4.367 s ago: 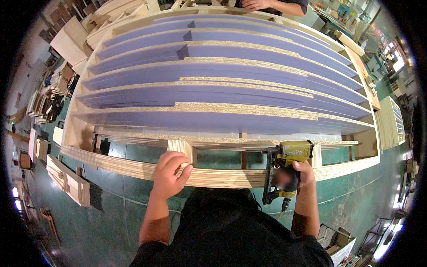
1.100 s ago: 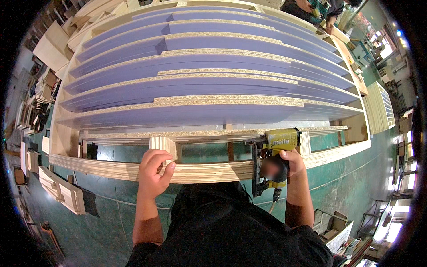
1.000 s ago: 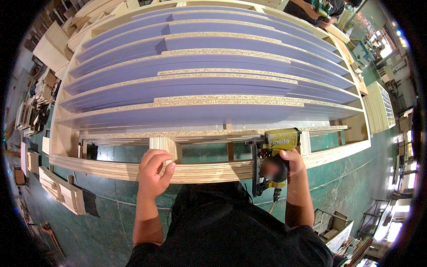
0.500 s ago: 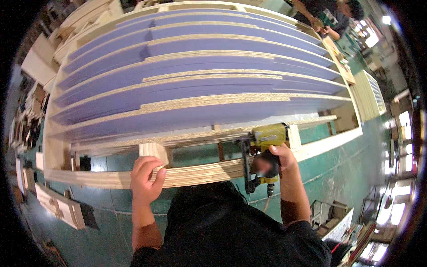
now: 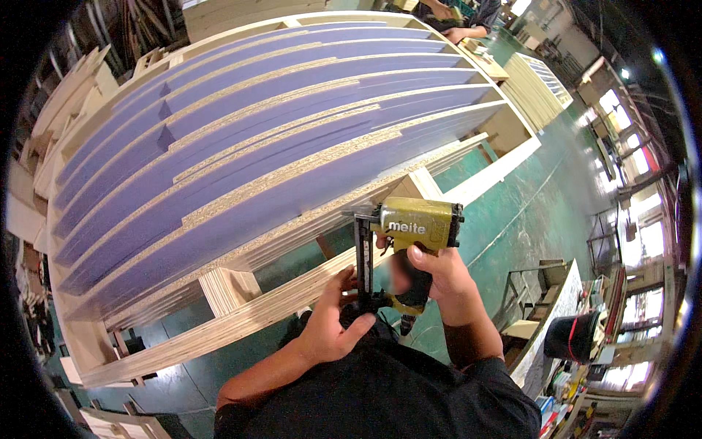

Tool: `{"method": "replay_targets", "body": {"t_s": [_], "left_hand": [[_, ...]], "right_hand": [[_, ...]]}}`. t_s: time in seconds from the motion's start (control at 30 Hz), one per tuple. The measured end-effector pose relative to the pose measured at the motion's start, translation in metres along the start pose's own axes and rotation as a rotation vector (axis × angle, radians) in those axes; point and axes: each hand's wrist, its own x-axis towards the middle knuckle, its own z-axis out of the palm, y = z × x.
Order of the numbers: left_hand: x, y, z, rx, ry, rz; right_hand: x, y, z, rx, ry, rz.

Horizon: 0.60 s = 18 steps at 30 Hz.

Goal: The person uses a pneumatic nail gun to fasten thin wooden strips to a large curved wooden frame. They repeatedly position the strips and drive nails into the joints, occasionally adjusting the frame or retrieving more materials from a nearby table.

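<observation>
A yellow-green pneumatic nail gun (image 5: 424, 219) is in my right hand (image 5: 447, 282), whose fingers wrap its dark handle. The gun stands over the front rail (image 5: 256, 314) of a large wooden frame, its black magazine toward my body. My left hand (image 5: 333, 329) is beside the lower end of the magazine, thumb and fingers apart; some fingertips pass behind it, so contact cannot be made out. To the left, a short wooden block (image 5: 225, 291) spans from the front rail to the boards behind it. Blue-purple panels (image 5: 292, 172) with pale particleboard edges stand in rows inside the frame.
A co-worker's hands (image 5: 455, 33) are at the frame's far right corner. Stacked boards (image 5: 523, 88) stand beyond the right end, more timber (image 5: 69, 110) at the left. A black bucket (image 5: 572, 338) and a cluttered bench are at the lower right, on green floor.
My left hand has left the wooden block and moved right to the nail gun's magazine. The view has turned, so the frame now slants; the gun remains in my right hand.
</observation>
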Motion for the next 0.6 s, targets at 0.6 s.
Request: {"method": "replay_targets", "body": {"t_s": [0.6], "left_hand": [[-0.003, -0.006, -0.011, -0.320, 0.062, -0.120]], "right_hand": [[0.017, 0.029, 0.032, -0.068, -0.145, 0.080]]}}
